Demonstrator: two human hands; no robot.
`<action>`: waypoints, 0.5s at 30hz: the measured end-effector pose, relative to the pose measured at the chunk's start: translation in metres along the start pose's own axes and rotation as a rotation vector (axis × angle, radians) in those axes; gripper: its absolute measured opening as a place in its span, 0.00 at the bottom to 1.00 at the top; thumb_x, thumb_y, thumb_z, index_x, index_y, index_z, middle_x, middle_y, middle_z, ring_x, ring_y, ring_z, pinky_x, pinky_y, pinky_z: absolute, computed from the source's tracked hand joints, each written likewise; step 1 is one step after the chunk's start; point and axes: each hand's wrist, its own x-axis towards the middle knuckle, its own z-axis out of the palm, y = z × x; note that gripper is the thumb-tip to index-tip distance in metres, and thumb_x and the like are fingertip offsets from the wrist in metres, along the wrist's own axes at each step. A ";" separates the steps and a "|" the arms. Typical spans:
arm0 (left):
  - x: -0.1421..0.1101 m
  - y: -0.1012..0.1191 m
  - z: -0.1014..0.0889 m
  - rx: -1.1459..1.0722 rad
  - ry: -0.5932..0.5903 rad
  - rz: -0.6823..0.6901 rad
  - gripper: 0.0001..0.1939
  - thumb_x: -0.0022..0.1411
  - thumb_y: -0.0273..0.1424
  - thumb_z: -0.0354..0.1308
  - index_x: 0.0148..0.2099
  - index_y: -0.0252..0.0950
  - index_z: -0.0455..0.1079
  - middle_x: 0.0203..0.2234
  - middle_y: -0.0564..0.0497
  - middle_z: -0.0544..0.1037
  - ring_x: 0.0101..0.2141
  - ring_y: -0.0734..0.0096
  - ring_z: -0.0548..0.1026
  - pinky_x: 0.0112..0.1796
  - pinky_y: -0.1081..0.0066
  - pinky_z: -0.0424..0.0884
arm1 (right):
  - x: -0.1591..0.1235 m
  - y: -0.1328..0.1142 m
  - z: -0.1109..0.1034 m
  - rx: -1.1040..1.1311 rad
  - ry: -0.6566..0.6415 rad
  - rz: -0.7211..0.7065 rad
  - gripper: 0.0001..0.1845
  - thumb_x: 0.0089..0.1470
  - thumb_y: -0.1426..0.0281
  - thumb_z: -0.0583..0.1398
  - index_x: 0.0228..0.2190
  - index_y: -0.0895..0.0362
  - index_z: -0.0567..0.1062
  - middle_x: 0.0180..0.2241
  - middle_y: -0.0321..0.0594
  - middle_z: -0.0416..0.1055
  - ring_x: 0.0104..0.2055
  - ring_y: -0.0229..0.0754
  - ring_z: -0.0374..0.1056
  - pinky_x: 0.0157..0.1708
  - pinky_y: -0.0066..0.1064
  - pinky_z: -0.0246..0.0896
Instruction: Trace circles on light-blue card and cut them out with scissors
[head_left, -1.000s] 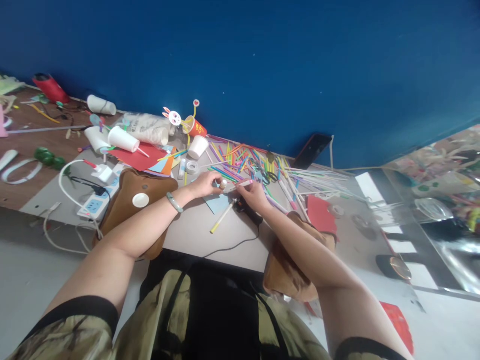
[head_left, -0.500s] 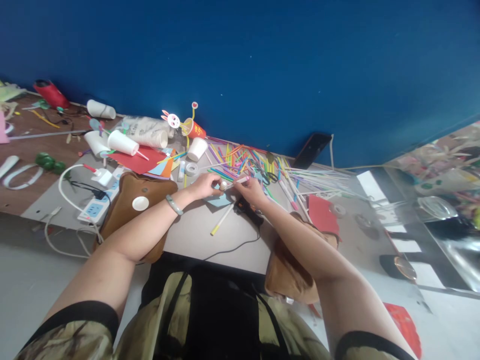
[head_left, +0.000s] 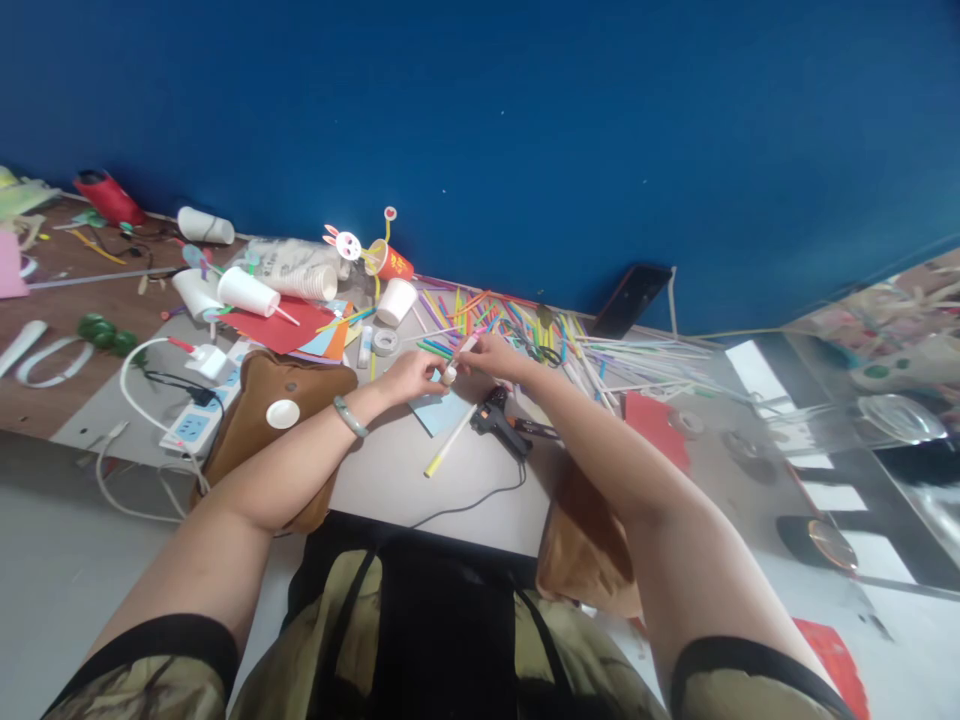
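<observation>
My left hand (head_left: 415, 376) is closed, its fingertips pinching a small white round piece (head_left: 448, 376). Close against it, my right hand (head_left: 491, 356) grips a slim white-and-pink marker (head_left: 468, 344), tilted with its lower end near the white piece. Too little of the piece shows to tell its kind. Below both hands lies a sheet of light blue paper (head_left: 436, 414). A white marker with a yellow end (head_left: 448, 442) rests on the table beside a black glue gun (head_left: 501, 424), whose cord runs toward the front edge.
Colourful straws (head_left: 480, 312) spread along the wall. Paper cups (head_left: 396, 301), tape (head_left: 385, 341) and a rabbit-decorated red cup (head_left: 391, 261) stand left of them. A brown bag (head_left: 247, 430) and power strip (head_left: 196, 425) lie left; a phone (head_left: 631, 300) leans on the wall.
My right hand has shifted slightly up, and the marker has swung from nearly level to a steep tilt. The glue gun shows more fully now. My left hand keeps its pinch.
</observation>
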 end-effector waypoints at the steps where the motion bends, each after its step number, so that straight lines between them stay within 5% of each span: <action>1: 0.000 0.000 0.000 0.003 -0.004 -0.007 0.10 0.48 0.35 0.66 0.32 0.35 0.75 0.16 0.60 0.60 0.21 0.77 0.57 0.25 0.73 0.51 | 0.004 -0.001 -0.002 -0.001 -0.045 -0.009 0.13 0.53 0.65 0.59 0.23 0.59 0.77 0.21 0.37 0.75 0.25 0.37 0.68 0.30 0.27 0.62; 10: -0.001 0.000 0.002 0.052 0.009 -0.017 0.08 0.50 0.33 0.65 0.33 0.35 0.76 0.18 0.58 0.63 0.23 0.74 0.61 0.27 0.72 0.53 | 0.041 -0.018 -0.013 -0.036 -0.413 -0.060 0.12 0.49 0.65 0.59 0.24 0.61 0.78 0.19 0.34 0.74 0.21 0.33 0.65 0.23 0.23 0.57; 15: 0.000 -0.001 0.005 0.100 0.037 -0.047 0.09 0.49 0.35 0.66 0.33 0.36 0.77 0.18 0.57 0.65 0.24 0.73 0.63 0.27 0.72 0.54 | 0.057 -0.027 -0.012 -0.139 -0.511 -0.039 0.13 0.49 0.67 0.60 0.20 0.61 0.77 0.15 0.33 0.70 0.19 0.31 0.61 0.21 0.23 0.51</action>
